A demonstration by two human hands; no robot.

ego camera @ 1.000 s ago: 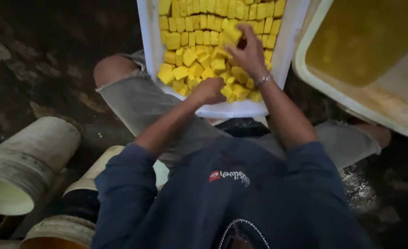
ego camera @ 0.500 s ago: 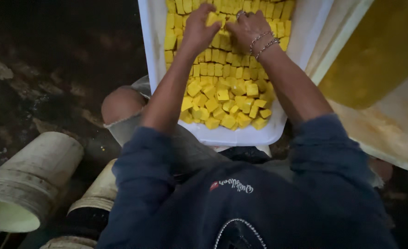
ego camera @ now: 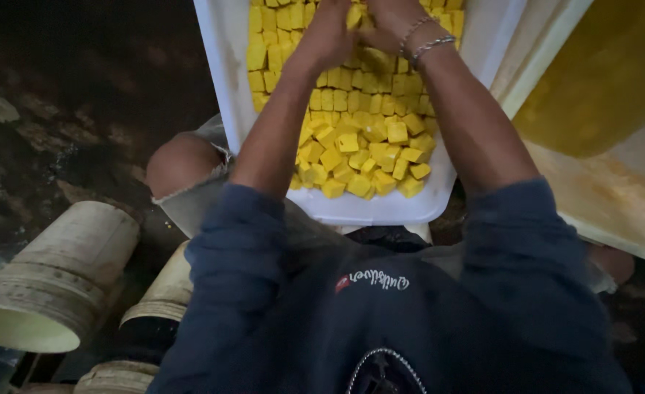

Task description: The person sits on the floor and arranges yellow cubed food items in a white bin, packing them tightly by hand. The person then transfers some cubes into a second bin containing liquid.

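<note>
Reached further up the tray [ego camera: 224, 66] now, left hand [ego camera: 329, 33] and right hand [ego camera: 384, 22] curled loosely over cubes [ego camera: 359, 146]; grip hidden. Buckets [ego camera: 56, 281] off left edge.

1. the white tray [ego camera: 224, 87] runs off the top edge, so its far end is out of sight.
2. the fingers of the left hand [ego camera: 331, 31] and right hand [ego camera: 388, 22] are cut by the top edge; whether they grip any yellow cubes [ego camera: 359, 146] cannot be told.
3. the forearms cover cubes beneath them.
4. the big yellow-stained tub [ego camera: 614, 146] is cropped at the right and top.
5. the pale bucket [ego camera: 52, 284] on its side is cut by the left edge; a second one [ego camera: 158, 292] is part hidden by the sleeve.
6. the dark floor [ego camera: 74, 109] is too dim for detail.
</note>
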